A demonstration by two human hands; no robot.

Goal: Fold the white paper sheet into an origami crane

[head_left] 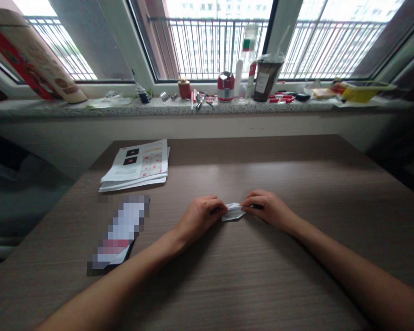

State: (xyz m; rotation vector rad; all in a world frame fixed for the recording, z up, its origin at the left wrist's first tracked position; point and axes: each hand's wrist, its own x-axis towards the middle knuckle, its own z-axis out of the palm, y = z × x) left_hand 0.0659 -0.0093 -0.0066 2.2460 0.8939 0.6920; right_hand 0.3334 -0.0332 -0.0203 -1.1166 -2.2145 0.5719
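A small piece of folded white paper [233, 212] is held between my two hands, just above or on the brown table [262, 276]; I cannot tell whether it touches the surface. My left hand [207, 212] pinches its left end between thumb and fingers. At the opposite end, my right hand [264, 205] grips the paper with closed fingertips. Creases and a slanted edge show on the paper. The fingertips hide its two ends.
Stacked printed sheets [138, 165] lie at the table's back left. Nearer me is a phone [124, 232], its screen blurred out. Along the stone windowsill [117, 109] stand a red can [225, 87], a dark lidded cup [266, 78], a clear bottle [250, 59] and a yellow container [360, 93].
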